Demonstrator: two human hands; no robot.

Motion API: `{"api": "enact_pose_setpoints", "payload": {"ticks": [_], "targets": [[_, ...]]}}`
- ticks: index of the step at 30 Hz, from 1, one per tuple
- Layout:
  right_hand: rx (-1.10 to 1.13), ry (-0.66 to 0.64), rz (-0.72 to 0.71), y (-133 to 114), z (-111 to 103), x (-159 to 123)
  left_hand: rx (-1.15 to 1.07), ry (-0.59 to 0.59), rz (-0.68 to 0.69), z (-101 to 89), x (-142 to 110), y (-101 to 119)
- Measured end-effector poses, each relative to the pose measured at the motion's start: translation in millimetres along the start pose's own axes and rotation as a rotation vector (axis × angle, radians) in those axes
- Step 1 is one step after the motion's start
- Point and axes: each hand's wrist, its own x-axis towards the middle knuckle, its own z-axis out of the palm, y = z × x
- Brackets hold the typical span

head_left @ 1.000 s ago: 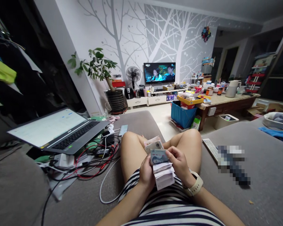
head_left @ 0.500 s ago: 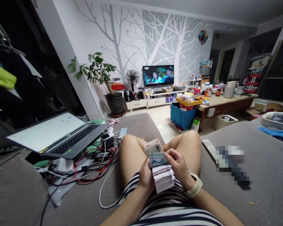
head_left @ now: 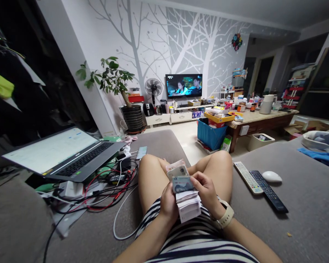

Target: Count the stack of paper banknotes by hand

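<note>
A thick stack of banknotes (head_left: 188,208) is folded over in my left hand (head_left: 169,202), low between my legs. My left fingers are wrapped round its side and partly hidden behind it. On top of the fold, a blue-grey banknote (head_left: 184,184) lies with its printed portrait facing me. With its thumb and index finger, my right hand (head_left: 206,188) pinches the right edge of that note. Behind it, the far ends of several notes (head_left: 178,169) stick up, some pinkish. The lower ends hang as pale, layered edges.
On the sofa (head_left: 263,233) to my right lie a white remote (head_left: 248,178), a black remote (head_left: 269,191) and a white mouse (head_left: 272,177). An open laptop (head_left: 79,160), tangled cables (head_left: 117,186) and a phone (head_left: 142,152) are at my left. Ahead stands a cluttered table (head_left: 252,118).
My hands and the banknotes keep nearly the same pose, with the right fingers still at the blue-grey note's edge. The whole view has shifted slightly.
</note>
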Motion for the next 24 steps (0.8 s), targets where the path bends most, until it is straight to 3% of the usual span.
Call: {"api": "enact_pose_setpoints", "payload": {"ticks": [12,24], "targets": [[0.098,-0.038,0.008,-3.3,-0.5,-0.2,0.08,-0.009,0.034,2.8,-7.3,6.0],[0.025,0.139,0.067,2.1,-1.8,5.3,0.007,-0.124,-0.057,5.0,-10.3,5.7]]}}
